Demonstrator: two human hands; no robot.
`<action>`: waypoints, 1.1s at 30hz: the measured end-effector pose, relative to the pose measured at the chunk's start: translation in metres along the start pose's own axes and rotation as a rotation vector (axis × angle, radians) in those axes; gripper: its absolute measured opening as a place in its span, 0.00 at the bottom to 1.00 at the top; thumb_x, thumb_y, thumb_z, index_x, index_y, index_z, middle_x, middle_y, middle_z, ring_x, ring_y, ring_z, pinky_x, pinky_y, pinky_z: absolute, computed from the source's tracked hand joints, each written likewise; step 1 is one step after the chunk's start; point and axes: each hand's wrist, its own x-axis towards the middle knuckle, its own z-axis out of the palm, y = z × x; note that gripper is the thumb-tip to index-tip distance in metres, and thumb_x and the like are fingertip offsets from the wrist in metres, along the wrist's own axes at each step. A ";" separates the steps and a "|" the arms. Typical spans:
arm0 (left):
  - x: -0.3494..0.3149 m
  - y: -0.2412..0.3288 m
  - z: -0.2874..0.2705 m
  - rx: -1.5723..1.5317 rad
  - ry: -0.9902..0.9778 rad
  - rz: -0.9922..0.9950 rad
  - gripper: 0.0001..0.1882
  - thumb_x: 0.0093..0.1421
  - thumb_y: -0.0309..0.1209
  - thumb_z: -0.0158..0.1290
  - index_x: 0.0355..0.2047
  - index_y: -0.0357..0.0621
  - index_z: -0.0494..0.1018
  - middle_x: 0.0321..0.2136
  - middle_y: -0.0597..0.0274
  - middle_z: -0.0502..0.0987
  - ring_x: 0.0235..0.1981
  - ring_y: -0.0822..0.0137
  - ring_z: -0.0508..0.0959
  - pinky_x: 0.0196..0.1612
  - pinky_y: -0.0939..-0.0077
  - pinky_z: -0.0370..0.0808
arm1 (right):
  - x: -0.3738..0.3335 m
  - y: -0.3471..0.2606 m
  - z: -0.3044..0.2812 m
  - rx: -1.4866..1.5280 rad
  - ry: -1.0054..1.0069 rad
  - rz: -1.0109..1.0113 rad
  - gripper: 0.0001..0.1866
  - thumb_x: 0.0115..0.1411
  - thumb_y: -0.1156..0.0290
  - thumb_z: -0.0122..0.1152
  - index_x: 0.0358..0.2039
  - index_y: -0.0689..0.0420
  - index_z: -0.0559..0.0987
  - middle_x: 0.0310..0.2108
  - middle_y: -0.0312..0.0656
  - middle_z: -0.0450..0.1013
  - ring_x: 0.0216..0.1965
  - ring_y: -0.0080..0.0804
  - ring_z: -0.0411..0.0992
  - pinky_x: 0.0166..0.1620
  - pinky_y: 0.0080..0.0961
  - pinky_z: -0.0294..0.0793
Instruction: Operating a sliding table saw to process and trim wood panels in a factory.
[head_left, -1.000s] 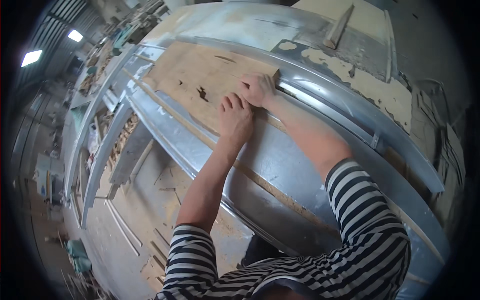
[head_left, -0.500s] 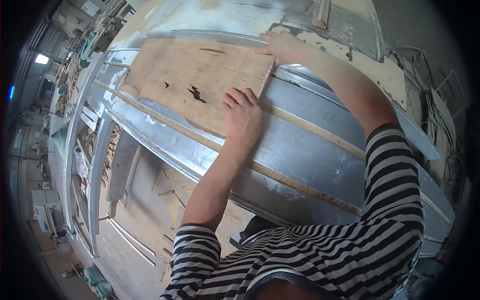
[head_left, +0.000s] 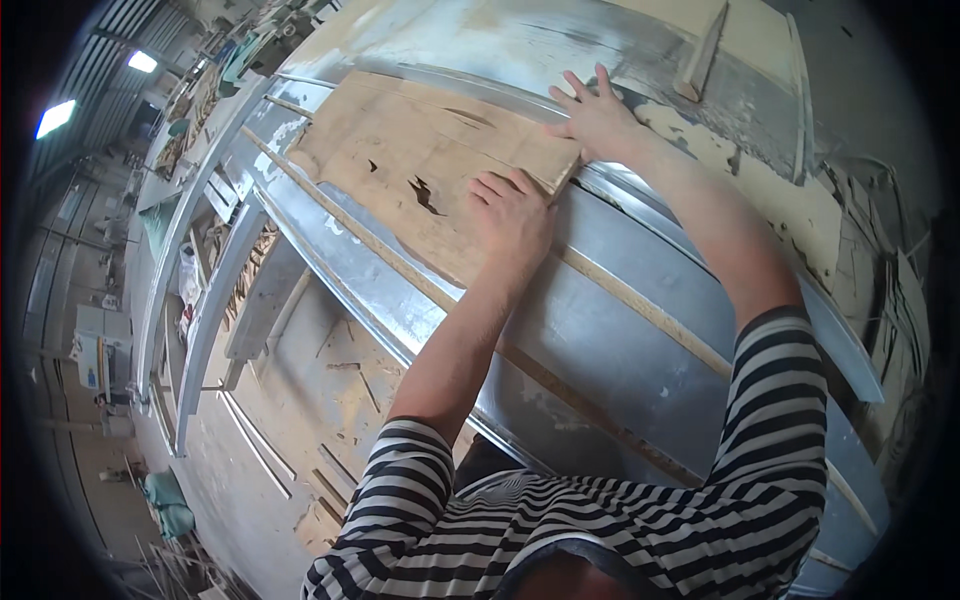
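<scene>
A light brown plywood sheet [head_left: 400,135] with torn dark holes and a ragged near edge lies across a grey metal-faced panel structure [head_left: 625,330]. My left hand [head_left: 512,215] rests on the sheet's surface close to its right end, fingers slightly bent and palm down. At the far right corner of the sheet is my right hand [head_left: 605,125], its fingers spread wide. The right thumb reaches the sheet's edge while the other fingers extend past it. Neither hand is wrapped around anything that I can see.
Narrow wood strips [head_left: 640,295] run lengthwise along the metal panel. A short wooden block [head_left: 700,60] lies on the far worn surface. Offcuts and thin white strips [head_left: 255,445] lie on the floor at left, beside a metal frame [head_left: 205,330]. Machines stand farther back.
The view has turned and shifted, so the sheet appears further right. My right fingers have spread and lifted off, pointing away. My left hand stays on the sheet, its fingers a little flatter.
</scene>
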 end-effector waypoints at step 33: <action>0.050 -0.075 0.038 -0.026 -0.172 -0.058 0.34 0.52 0.52 0.60 0.47 0.35 0.67 0.43 0.37 0.69 0.47 0.46 0.68 0.45 0.53 0.67 | 0.102 -0.018 -0.007 -0.088 -0.066 0.026 0.35 0.47 0.55 0.67 0.58 0.21 0.70 0.69 0.43 0.49 0.71 0.53 0.39 0.61 0.78 0.28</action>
